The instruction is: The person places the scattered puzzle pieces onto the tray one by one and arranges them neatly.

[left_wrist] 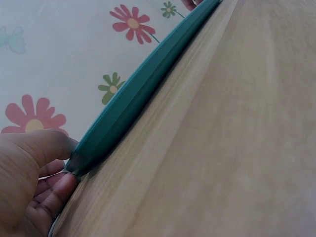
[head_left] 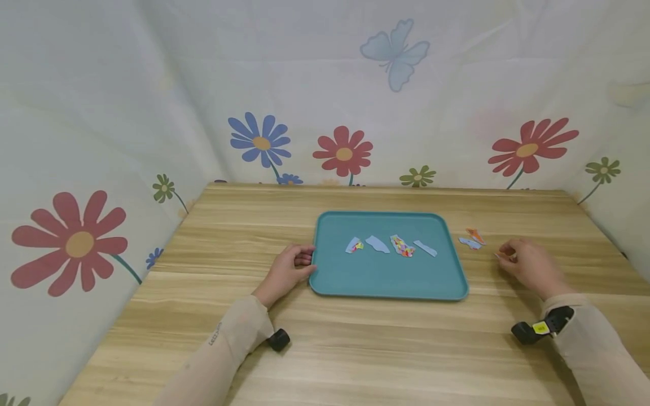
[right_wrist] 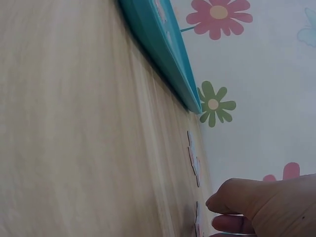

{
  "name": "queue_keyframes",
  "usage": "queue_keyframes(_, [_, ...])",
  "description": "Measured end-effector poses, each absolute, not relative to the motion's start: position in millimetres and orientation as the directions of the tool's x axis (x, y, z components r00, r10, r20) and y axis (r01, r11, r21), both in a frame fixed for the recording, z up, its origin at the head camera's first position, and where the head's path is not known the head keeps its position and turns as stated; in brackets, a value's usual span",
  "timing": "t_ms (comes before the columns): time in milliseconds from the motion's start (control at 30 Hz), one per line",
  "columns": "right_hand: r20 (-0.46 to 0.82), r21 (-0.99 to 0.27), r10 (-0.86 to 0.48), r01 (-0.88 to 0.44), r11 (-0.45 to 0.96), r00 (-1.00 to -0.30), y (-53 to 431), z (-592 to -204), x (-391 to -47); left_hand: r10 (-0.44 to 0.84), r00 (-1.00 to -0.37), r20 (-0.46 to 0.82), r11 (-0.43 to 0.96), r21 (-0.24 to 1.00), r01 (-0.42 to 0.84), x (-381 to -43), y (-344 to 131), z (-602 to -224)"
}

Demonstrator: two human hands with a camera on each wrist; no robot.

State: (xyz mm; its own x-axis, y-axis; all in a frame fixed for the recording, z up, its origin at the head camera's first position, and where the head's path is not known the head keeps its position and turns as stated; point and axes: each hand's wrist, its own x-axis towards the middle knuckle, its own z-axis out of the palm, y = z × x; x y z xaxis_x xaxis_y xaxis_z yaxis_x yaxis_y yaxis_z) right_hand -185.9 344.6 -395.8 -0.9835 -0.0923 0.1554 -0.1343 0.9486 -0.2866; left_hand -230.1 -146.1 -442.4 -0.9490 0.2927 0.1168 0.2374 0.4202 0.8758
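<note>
On the teal tray (head_left: 386,282) lie several torn paper scraps, among them a patterned scrap (head_left: 403,246) and a plain pale-blue scrap (head_left: 377,245). My left hand (head_left: 289,270) grips the tray's left rim; the left wrist view has the thumb (left_wrist: 57,143) on the rim and fingers (left_wrist: 59,195) below. My right hand (head_left: 533,266), right of the tray, has thumb and forefinger pinched at a small pale paper scrap (head_left: 496,256), mostly hidden. Just left of those fingertips lie a pale-blue scrap (head_left: 469,243) and an orange scrap (head_left: 475,235), touching or overlapping.
The wooden table (head_left: 355,349) extends around the tray. A white cloth backdrop (head_left: 304,73) printed with flowers and a butterfly hangs behind and beside it. Black wrist cameras are strapped to both sleeves, close over the tabletop.
</note>
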Motion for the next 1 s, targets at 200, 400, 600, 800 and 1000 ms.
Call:
queue_keyframes(200, [0.135, -0.264, -0.068, -0.102, 0.959, -0.989, 345.1, -397.5, -186.0, 0.286, -0.953, 0.098, 0.426, 0.878, 0.218, -228.5, -145.7, -441.7])
queue_keyframes(400, [0.093, -0.252, -0.05, -0.072, 0.965, -0.994, 346.7, -399.2, -187.3, 0.287, -0.953, 0.098, 0.43, 0.876, 0.22, -227.8, -146.0, -441.4])
queue_keyframes(600, [0.085, -0.24, -0.042, -0.061, 0.969, -0.996, 346.5, -399.3, -188.4, 0.296, -0.949, 0.108, 0.427, 0.874, 0.233, -228.1, -146.8, -441.5])
queue_keyframes(800, [0.092, -0.236, -0.037, -0.058, 0.97, -0.995, 345.9, -399.9, -189.1, 0.296, -0.949, 0.107, 0.427, 0.874, 0.232, -227.9, -146.7, -440.9])
queue_keyframes(1000, [0.092, -0.249, -0.036, -0.058, 0.967, -0.995, 346.4, -401.9, -188.7, 0.293, -0.95, 0.106, 0.427, 0.875, 0.229, -227.7, -146.3, -440.9])
